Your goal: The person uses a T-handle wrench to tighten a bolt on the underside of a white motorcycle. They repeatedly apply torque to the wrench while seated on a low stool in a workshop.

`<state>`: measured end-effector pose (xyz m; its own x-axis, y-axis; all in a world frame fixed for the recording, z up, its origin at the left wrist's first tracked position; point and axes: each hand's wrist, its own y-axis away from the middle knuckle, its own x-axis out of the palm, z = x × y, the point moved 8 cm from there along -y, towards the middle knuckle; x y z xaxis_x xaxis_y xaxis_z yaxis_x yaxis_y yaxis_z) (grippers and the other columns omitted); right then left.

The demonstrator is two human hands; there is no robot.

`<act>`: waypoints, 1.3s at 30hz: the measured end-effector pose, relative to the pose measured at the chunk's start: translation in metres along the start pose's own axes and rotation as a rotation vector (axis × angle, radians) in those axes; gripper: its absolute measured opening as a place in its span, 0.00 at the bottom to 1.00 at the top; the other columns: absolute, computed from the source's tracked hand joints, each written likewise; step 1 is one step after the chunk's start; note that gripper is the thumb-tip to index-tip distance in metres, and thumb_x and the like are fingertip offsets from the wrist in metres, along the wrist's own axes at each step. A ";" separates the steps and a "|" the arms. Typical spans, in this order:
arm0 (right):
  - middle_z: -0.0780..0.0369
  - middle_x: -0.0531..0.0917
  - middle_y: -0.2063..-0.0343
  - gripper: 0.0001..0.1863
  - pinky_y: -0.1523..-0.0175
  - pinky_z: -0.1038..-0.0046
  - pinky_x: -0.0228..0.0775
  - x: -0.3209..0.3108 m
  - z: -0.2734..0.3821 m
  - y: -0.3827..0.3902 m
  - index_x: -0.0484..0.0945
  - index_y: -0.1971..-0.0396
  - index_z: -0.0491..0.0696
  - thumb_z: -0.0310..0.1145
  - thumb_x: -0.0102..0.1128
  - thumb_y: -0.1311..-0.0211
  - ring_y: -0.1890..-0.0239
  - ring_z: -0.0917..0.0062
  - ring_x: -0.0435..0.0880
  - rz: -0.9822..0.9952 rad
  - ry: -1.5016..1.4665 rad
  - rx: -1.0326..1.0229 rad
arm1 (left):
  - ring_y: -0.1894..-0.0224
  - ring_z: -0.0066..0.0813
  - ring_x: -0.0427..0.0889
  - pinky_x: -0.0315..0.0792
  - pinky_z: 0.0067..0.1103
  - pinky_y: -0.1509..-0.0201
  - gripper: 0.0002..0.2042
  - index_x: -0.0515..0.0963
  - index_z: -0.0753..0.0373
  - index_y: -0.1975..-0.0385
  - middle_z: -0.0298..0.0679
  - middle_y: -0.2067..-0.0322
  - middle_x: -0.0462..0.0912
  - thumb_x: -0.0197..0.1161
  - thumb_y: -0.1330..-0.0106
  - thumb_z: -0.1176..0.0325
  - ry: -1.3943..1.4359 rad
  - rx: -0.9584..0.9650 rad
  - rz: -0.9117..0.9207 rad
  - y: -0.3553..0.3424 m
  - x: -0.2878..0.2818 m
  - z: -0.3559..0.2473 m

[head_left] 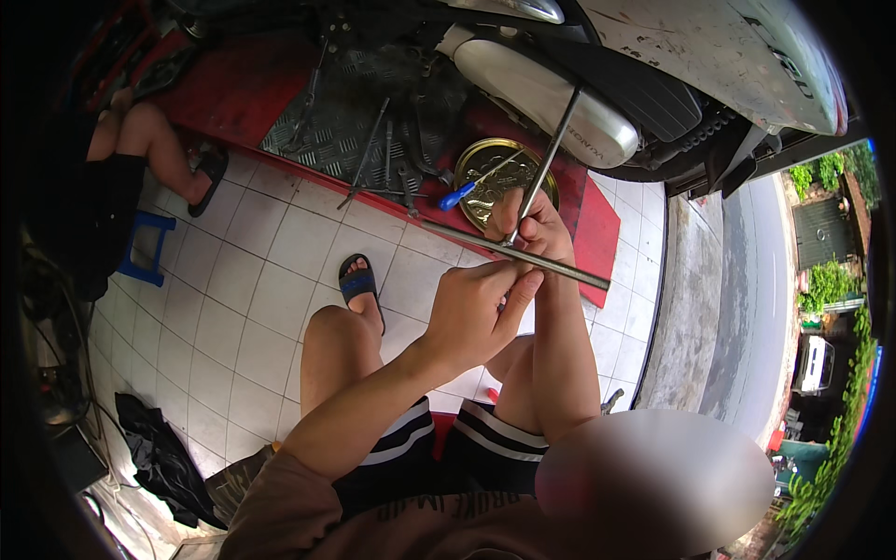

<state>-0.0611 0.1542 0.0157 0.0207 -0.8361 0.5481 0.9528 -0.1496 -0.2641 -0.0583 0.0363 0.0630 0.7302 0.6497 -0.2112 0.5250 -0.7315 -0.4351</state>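
A metal T-handle wrench is held in front of me, its long shaft pointing up and away, its crossbar slanting down to the right. My right hand is closed around the shaft near the joint. Just below the crossbar, my left hand is closed, thumb and fingers pressed together against the bar; its fingertips are partly hidden. Beyond the hands lies a round gold-coloured tray, partly covered by my right hand. A screwdriver with a blue handle rests across the tray's rim.
Several wrenches lie on the red platform with its metal tread plate. A motorbike stands above its right part. At left, another person's leg is beside a blue stool. Dark cloth lies on the tiled floor.
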 end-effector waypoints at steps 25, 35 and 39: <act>0.72 0.66 0.85 0.17 0.81 0.85 0.49 -0.019 0.038 0.011 0.71 0.72 0.44 0.42 0.63 0.37 0.86 0.93 0.58 0.120 -0.332 -0.139 | 0.87 0.31 0.78 0.68 0.23 0.83 0.28 0.62 0.78 0.40 0.37 0.86 0.76 0.60 0.38 0.69 -0.218 -0.149 0.099 0.012 0.004 -0.019; 0.72 0.66 0.86 0.16 0.80 0.83 0.52 -0.025 0.035 0.010 0.71 0.71 0.43 0.40 0.61 0.36 0.87 0.92 0.59 0.051 -0.330 -0.163 | 0.86 0.28 0.76 0.70 0.24 0.80 0.25 0.69 0.66 0.40 0.35 0.84 0.77 0.59 0.39 0.73 -0.224 0.246 0.267 0.012 0.020 -0.042; 0.72 0.66 0.86 0.16 0.80 0.84 0.52 -0.027 0.036 0.009 0.70 0.71 0.44 0.41 0.62 0.36 0.86 0.92 0.59 0.054 -0.363 -0.161 | 0.86 0.24 0.75 0.68 0.21 0.81 0.25 0.70 0.64 0.40 0.33 0.84 0.76 0.59 0.41 0.76 -0.265 0.274 0.102 0.007 0.001 -0.045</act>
<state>-0.0421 0.1943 0.0271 0.2027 -0.6089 0.7669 0.8884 -0.2150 -0.4055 -0.0341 0.0225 0.0989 0.6159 0.6335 -0.4683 0.2933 -0.7362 -0.6099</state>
